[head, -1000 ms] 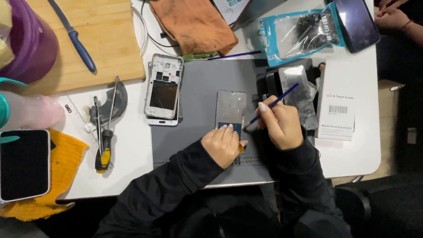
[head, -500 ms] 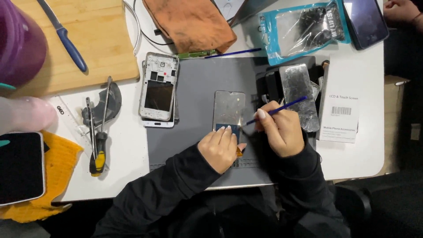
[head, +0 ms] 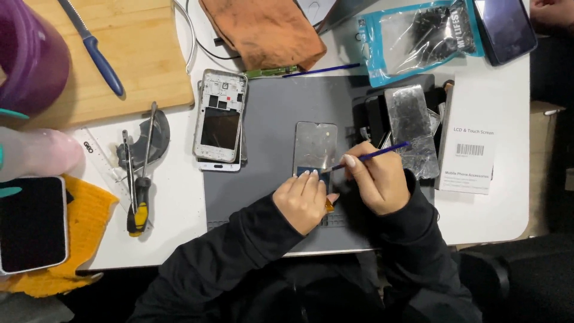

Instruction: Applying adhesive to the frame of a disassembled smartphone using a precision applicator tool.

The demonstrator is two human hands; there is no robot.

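Mid-way through work on a phone panel (head: 315,146), by the look of it: lies flat, silvery back up, on the grey mat (head: 269,113), just near of centre. Left hand (head: 304,200) presses down on the panel's near end, fingers together and flat over a dark blue patch there, pinning rather than gripping. Right hand (head: 376,182) closed in a pen-like pinch on a thin blue tool (head: 371,155), tip aimed left at the spot beside the left fingertips. Small orange bit (head: 329,206) peeks out just under the left hand; cannot tell what it is.

Already done, judging by the layout: a white phone frame (head: 219,116) sits stripped and open on the mat's left edge, well apart from the panel; another silvery panel (head: 411,128) rests to the right, near a white box (head: 475,158).

Left to do, seemingly: the fine work at the panel's near edge, then putting panel and frame together. Screwdriver (head: 137,203) and tweezers (head: 149,134) lie untouched far left, off the mat
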